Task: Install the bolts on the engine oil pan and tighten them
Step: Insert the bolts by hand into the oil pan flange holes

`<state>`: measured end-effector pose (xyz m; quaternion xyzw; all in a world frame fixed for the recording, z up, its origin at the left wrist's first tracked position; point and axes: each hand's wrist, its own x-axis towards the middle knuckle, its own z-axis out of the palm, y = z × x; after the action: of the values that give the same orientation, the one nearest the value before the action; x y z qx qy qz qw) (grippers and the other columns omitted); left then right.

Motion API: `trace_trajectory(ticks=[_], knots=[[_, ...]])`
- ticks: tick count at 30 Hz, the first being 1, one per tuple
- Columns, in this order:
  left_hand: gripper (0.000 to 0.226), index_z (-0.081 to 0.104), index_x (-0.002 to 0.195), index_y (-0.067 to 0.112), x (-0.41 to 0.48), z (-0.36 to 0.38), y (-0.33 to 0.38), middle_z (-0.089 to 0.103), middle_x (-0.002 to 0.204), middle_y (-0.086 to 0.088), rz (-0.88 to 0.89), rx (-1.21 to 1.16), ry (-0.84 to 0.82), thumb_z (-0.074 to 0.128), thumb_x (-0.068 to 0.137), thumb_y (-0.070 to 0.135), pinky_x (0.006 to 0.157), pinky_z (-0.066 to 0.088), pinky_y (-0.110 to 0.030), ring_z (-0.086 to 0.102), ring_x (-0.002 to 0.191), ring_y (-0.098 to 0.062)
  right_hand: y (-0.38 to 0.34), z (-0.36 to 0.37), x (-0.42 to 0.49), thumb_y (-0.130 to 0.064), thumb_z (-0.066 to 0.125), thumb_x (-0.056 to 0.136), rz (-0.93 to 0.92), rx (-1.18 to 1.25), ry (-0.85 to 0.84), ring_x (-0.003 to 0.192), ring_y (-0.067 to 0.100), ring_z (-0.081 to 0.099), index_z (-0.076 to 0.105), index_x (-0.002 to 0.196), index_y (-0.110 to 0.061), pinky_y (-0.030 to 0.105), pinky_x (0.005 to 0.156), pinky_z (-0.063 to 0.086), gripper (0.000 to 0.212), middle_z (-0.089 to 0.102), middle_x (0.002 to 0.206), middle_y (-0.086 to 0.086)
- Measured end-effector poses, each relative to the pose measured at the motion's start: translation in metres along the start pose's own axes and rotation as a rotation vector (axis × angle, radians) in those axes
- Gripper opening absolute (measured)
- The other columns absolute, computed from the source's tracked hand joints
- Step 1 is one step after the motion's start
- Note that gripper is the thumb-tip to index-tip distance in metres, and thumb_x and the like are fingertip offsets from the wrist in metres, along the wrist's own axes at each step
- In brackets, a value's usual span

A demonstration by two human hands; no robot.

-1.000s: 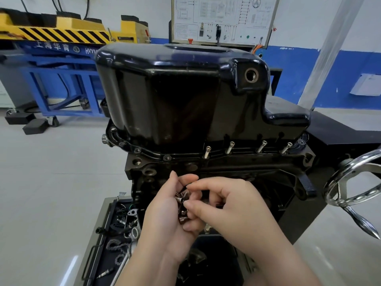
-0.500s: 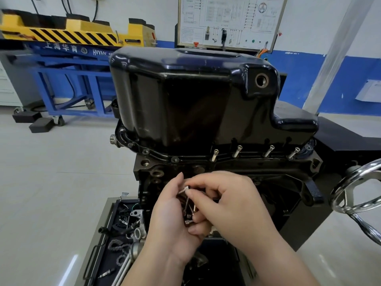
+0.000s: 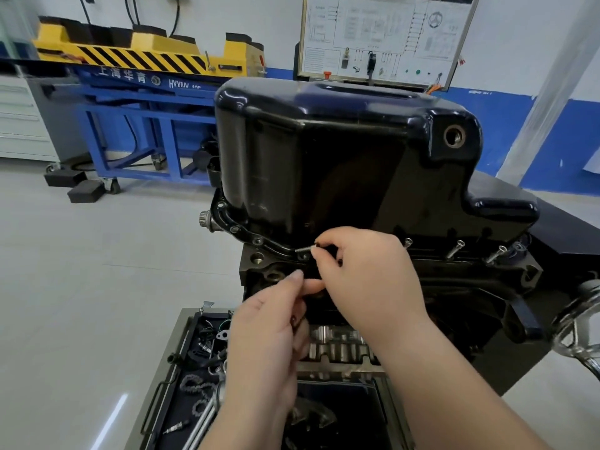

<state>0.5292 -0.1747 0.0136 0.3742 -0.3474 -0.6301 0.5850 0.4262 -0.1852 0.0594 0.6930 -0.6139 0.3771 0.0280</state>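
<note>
Pinching one bolt between thumb and fingertips, my right grip is holding it almost level with its tip pointing left, just over the flange at the near edge of the oil pan. My left grip is hanging just below with its fingers curling inward and its thumb reaching up near the right one. I cannot tell whether it is clenching anything, since the palm is facing away from me. The black oil pan is sitting upside down on the engine block. To the right of my hands, three bolts are standing loosely in the flange, leaning a little. Below the block, I am seeing a tray carrying small parts and a chain. A shiny handwheel is showing at the right edge. Behind everything, a blue frame and a wiring board are standing against the wall.
</note>
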Motion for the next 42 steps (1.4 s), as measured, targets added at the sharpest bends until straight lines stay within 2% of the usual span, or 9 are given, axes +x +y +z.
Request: trace_trajectory(ticks=[3, 7, 11, 13, 18, 27, 31, 35, 42], knots=[[0.044, 0.058, 0.044, 0.014, 0.006, -0.013, 0.013, 0.028, 0.041, -0.001, 0.127, 0.083, 0.033, 0.064, 0.064, 0.053, 0.038, 0.019, -0.016, 0.02, 0.033, -0.012, 0.0, -0.001, 0.002, -0.026, 0.058, 0.089, 0.036, -0.012, 0.014, 0.055, 0.009, 0.056, 0.069, 0.084, -0.021, 0.03, 0.058, 0.052, 0.013, 0.058, 0.058, -0.007], [0.054, 0.049, 0.038, 0.015, 0.015, -0.026, 0.028, 0.03, 0.039, -0.006, 0.228, 0.219, 0.036, 0.061, 0.067, 0.059, 0.036, 0.024, -0.015, 0.023, 0.032, -0.014, -0.002, -0.008, 0.006, -0.023, 0.063, 0.084, 0.057, -0.045, -0.031, 0.049, 0.013, 0.056, 0.068, 0.077, -0.012, 0.034, 0.056, 0.054, 0.014, 0.058, 0.053, 0.0], [0.049, 0.07, 0.057, 0.018, 0.021, -0.026, 0.035, 0.037, 0.037, 0.0, 0.334, 0.433, -0.036, 0.053, 0.076, 0.059, 0.036, 0.029, -0.009, 0.029, 0.031, -0.008, -0.005, -0.014, 0.011, -0.027, 0.064, 0.082, 0.085, -0.077, -0.063, 0.051, 0.011, 0.056, 0.068, 0.076, -0.014, 0.029, 0.051, 0.052, 0.015, 0.06, 0.059, -0.002], [0.043, 0.073, 0.067, 0.021, 0.023, -0.024, 0.037, 0.038, 0.038, 0.001, 0.311, 0.431, -0.098, 0.05, 0.085, 0.052, 0.035, 0.026, -0.014, 0.03, 0.031, -0.008, -0.008, -0.014, 0.013, -0.029, 0.064, 0.082, 0.09, -0.094, -0.082, 0.051, 0.011, 0.056, 0.068, 0.076, -0.016, 0.027, 0.05, 0.051, 0.015, 0.06, 0.06, -0.003], [0.034, 0.072, 0.082, 0.025, 0.028, -0.027, 0.038, 0.039, 0.04, 0.002, 0.266, 0.373, -0.116, 0.043, 0.098, 0.031, 0.034, 0.023, -0.016, 0.029, 0.031, -0.008, -0.012, -0.014, 0.016, -0.029, 0.064, 0.081, 0.079, -0.133, -0.13, 0.05, 0.013, 0.058, 0.068, 0.079, -0.015, 0.029, 0.05, 0.053, 0.015, 0.063, 0.061, 0.0], [0.039, 0.065, 0.105, 0.041, 0.029, -0.024, 0.03, 0.043, 0.036, 0.011, 0.247, 0.76, -0.151, 0.039, 0.094, 0.013, 0.037, 0.03, -0.017, 0.034, 0.035, -0.004, -0.011, -0.015, 0.021, -0.029, 0.062, 0.082, 0.04, -0.18, -0.169, 0.059, 0.01, 0.059, 0.067, 0.077, -0.017, 0.025, 0.054, 0.052, 0.013, 0.064, 0.07, -0.004], [0.045, 0.064, 0.111, 0.04, 0.026, -0.017, 0.029, 0.043, 0.034, 0.013, 0.238, 0.833, -0.133, 0.037, 0.092, 0.009, 0.034, 0.026, -0.013, 0.032, 0.03, -0.002, -0.008, -0.008, 0.018, -0.028, 0.062, 0.083, 0.014, -0.137, -0.076, 0.058, 0.009, 0.058, 0.07, 0.077, -0.018, 0.025, 0.054, 0.052, 0.014, 0.063, 0.063, -0.005], [0.043, 0.063, 0.115, 0.039, 0.023, -0.016, 0.033, 0.047, 0.036, 0.016, 0.251, 0.86, -0.137, 0.039, 0.092, 0.012, 0.034, 0.027, -0.012, 0.035, 0.031, -0.001, -0.005, 0.012, 0.002, -0.031, 0.066, 0.083, 0.096, 0.13, 0.092, 0.051, 0.005, 0.055, 0.071, 0.08, -0.024, 0.021, 0.056, 0.05, 0.009, 0.052, 0.047, -0.012], [0.038, 0.064, 0.101, 0.046, 0.019, -0.017, 0.037, 0.05, 0.044, 0.02, 0.456, 0.824, -0.033, 0.043, 0.091, 0.017, 0.04, 0.029, -0.006, 0.043, 0.04, 0.001, -0.003, 0.041, -0.013, -0.026, 0.067, 0.084, 0.19, 0.312, 0.277, 0.048, 0.008, 0.051, 0.072, 0.08, -0.023, 0.024, 0.054, 0.046, 0.007, 0.044, 0.042, -0.011]])
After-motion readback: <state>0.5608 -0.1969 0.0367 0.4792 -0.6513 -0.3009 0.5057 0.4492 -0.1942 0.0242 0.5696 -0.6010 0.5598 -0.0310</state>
